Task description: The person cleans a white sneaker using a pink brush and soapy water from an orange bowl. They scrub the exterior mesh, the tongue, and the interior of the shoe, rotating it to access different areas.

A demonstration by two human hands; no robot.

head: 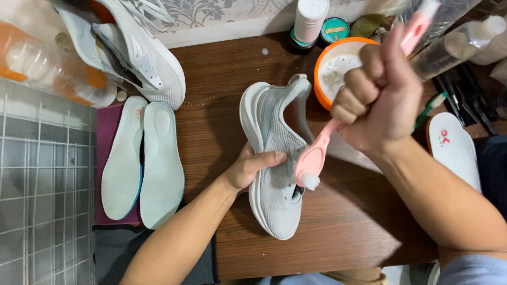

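Holding the grey knit sneaker (274, 174) on its side on the brown wooden table (338, 221), I have my left hand (253, 166) clasped around its midsection, thumb lying across the upper and fingers tucked behind the white sole. My right hand (377, 97) is clenched in a fist around the pink brush (322, 150), whose white bristles touch the knit near the collar opening. To do this well, I judge that I should keep the left hand firm so the shoe cannot roll, press lightly, and work in short strokes along the knit rather than digging in. An orange-rimmed bowl (338, 66) of whitish foamy liquid sits just behind the shoe, near enough for dipping. 2 pale insoles (142, 163) lie side by side well to the left, below a second sneaker (142, 53), and 1 more insole (454, 150) lies at the right.
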